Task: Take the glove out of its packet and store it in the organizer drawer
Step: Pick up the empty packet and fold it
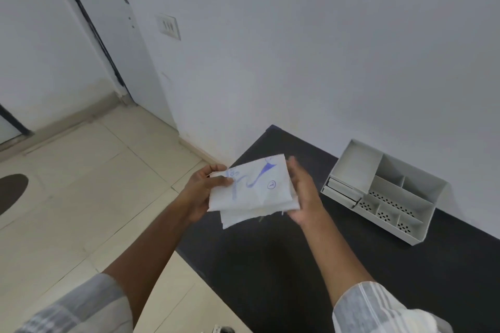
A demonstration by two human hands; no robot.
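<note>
A white paper glove packet (pixel 254 189) with blue print is held in the air over the left end of a black counter (pixel 297 265). My left hand (pixel 201 192) pinches its left edge with thumb on top. My right hand (pixel 303 194) cups its right edge from the side and below. A second white layer sticks out under the packet's lower edge; I cannot tell whether it is the glove or a flap. The white organizer (pixel 384 192) stands to the right against the wall, with its small drawer (pixel 339 190) at the front left, slightly pulled out.
The organizer has several open compartments, some with perforated floors. A white wall runs behind the counter. Beige floor tiles (pixel 94 197) lie to the left, with a door frame and a switch plate (pixel 168 26) further back. A dark round shape (pixel 12 189) sits at the far left.
</note>
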